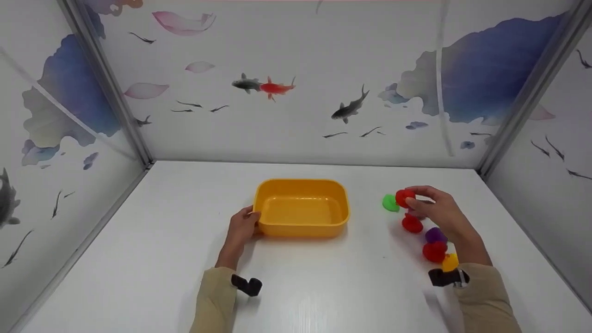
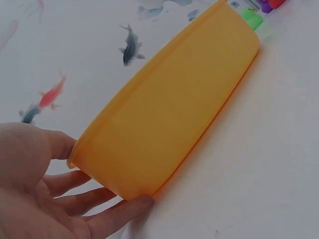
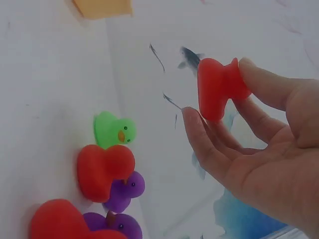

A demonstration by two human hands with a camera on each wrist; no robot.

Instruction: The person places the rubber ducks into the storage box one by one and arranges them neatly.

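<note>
A yellow plastic basin (image 1: 303,231) stands on the white table, and nothing lies in it. At its left end my left hand (image 1: 241,227) grips the rim, thumb at the top edge and fingers against the outer wall, as the left wrist view (image 2: 164,114) shows from the side. To the right, my right hand (image 1: 441,210) pinches a red rubber duck (image 3: 214,89) between thumb and fingers, held up above the table. Below and beside that hand stand more rubber ducks: a green one (image 1: 390,203), red ones (image 1: 412,224), purple ones (image 3: 120,195) and a yellow one (image 1: 450,262).
White panels printed with fish (image 1: 350,107) and blue leaves close off the table (image 1: 185,208) at the back and both sides. Grey metal posts (image 1: 111,88) stand at the back corners. Black wrist straps (image 1: 247,285) sit over both sleeves.
</note>
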